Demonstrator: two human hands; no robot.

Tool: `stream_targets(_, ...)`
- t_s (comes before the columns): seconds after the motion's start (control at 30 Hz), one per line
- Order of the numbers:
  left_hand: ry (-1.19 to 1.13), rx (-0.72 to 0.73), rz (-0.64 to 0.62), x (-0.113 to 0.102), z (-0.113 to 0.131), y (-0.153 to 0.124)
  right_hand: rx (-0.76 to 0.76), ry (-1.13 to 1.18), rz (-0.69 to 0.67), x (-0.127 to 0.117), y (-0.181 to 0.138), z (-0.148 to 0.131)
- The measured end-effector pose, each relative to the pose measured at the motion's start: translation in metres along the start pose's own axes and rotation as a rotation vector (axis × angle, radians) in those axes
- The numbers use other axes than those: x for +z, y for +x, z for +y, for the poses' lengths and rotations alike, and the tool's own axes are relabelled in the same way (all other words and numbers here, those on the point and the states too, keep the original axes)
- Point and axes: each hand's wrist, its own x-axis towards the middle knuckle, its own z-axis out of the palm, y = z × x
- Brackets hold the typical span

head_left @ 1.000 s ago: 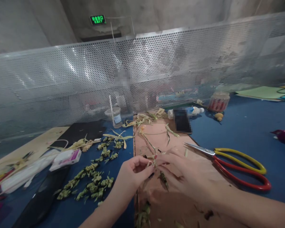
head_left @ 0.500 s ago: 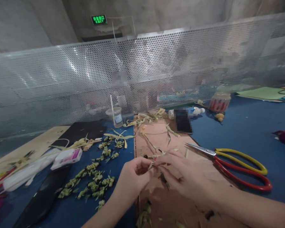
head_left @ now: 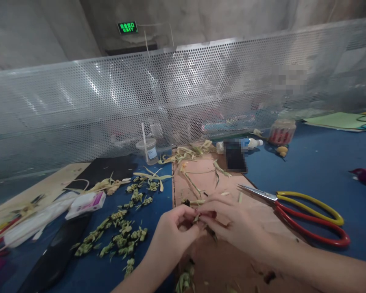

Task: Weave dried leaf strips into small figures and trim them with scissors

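Over the cardboard sheet my two hands meet, fingertips close together. My left hand pinches a small piece of pale green dried husk strip. My right hand closes its thumb and fingers on the same strip; its far end is hidden by my fingers. Left of my hands, several small knotted green husk pieces lie on the blue table. Scissors with one yellow and one red handle rest to the right, blades pointing at the cardboard. Loose dried husk strips lie at the cardboard's far end.
A plastic cup with a straw, a bottle and a clear tub stand or lie toward the back, before a perforated metal screen. A tissue pack and a black strap-like item lie left.
My fingers have shifted slightly around the husk strip, both hands staying together. The things on the table have not moved.
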Motion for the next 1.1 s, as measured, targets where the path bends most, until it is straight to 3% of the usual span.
stream_targets(0.33, -0.034, -0.013, -0.009, -0.001, 0.001, -0.001, -0.114, -0.059, 0.037, 0.002, -0.002, 0.003)
stream_targets(0.57, -0.081, -0.036, -0.048, 0.001, 0.0, -0.001, -0.131, -0.194, -0.216, -0.011, -0.001, 0.001)
stream_targets(0.8, -0.132, -0.036, -0.082, 0.002, 0.003, -0.005, -0.216, -0.19, -0.288, -0.017, 0.0, 0.005)
stream_targets(0.93, -0.145, -0.022, -0.043, 0.001, 0.002, -0.002, -0.2, -0.151, -0.221, -0.012, -0.003, 0.007)
stream_targets(1.1, -0.087, 0.004, 0.038, -0.001, -0.005, 0.003, -0.157, -0.12, -0.028, -0.002, -0.006, 0.007)
